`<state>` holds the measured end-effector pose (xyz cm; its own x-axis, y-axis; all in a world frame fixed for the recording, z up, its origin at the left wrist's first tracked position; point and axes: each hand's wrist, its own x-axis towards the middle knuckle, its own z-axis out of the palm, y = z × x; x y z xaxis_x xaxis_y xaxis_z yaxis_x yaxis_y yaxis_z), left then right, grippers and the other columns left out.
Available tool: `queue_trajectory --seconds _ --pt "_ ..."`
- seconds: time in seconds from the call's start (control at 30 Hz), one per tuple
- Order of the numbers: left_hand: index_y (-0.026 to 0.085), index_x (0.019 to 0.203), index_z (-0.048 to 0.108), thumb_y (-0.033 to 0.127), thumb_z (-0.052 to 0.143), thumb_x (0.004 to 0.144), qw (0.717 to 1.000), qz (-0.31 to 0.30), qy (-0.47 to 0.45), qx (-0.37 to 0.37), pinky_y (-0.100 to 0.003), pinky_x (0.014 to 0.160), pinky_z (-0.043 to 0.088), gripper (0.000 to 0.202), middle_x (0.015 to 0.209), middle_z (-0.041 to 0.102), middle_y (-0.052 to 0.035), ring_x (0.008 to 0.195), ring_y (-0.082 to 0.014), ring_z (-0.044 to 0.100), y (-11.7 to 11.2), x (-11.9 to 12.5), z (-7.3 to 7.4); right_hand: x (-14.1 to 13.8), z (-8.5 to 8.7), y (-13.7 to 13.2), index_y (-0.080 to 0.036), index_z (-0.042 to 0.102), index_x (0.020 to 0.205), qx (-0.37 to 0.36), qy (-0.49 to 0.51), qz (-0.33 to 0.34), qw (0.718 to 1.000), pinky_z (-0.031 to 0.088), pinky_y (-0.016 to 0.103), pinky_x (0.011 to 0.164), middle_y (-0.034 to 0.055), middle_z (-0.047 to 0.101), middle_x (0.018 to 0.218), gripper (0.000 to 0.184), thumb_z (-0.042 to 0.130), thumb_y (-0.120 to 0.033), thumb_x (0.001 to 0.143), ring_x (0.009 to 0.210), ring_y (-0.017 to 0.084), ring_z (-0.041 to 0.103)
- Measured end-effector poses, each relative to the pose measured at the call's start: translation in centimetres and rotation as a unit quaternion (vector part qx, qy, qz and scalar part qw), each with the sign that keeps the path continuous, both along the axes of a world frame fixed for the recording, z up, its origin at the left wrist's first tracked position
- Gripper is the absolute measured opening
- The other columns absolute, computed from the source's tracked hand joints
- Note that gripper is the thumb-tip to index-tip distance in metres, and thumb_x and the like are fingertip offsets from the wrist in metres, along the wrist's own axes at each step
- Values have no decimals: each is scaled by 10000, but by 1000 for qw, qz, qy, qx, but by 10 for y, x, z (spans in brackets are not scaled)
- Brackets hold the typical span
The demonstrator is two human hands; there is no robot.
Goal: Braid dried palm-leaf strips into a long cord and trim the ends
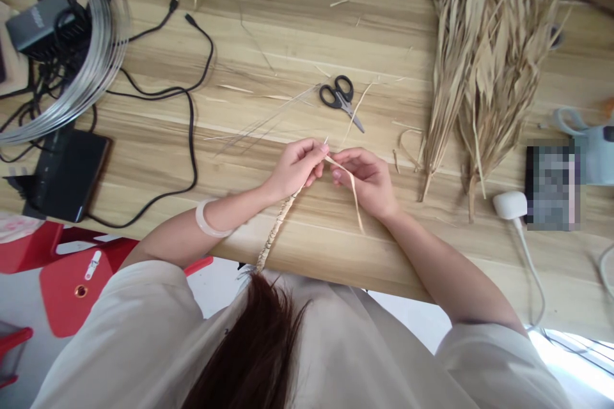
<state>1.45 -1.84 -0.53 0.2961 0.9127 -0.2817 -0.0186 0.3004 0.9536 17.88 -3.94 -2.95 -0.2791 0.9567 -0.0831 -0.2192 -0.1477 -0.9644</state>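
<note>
My left hand (300,169) pinches the upper end of a wrapped, pale straw-coloured cord (277,230), whose lower end hangs toward the table edge by my body. A thin light tip pokes out above the thumb. From that pinch a flat dry husk strip (354,186) runs right and bends down past my right hand (363,180). The right fingers are curled, with thumb and forefinger close at the strip; their exact contact is partly hidden. Black-handled scissors (341,101) lie just beyond both hands, with a loose thin strip across their blades.
Bundles of dry husks (484,77) lie at the right. A coil of silver wire (103,45), black cables (192,134) and a black box (71,176) occupy the left. Straight thin wires (268,116) lie beyond my left hand. A white charger (510,205) is at the right.
</note>
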Motion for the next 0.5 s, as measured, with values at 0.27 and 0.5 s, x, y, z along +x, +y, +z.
queue_trajectory --seconds 0.27,0.5 --pt "141 736 542 428 583 840 1000 -8 3 10 -157 323 265 307 514 509 54 336 -17 402 -1 0 -4 -2 2 -7 -247 693 853 59 -89 -90 990 515 297 623 18 663 806 138 713 -345 758 636 121 587" --pt "147 701 519 421 589 833 1000 -10 9 9 -157 328 269 312 514 510 53 342 -17 405 -1 0 -2 0 1 0 -215 684 748 1 -56 -116 992 486 247 538 -8 667 676 93 704 -304 768 528 87 571"
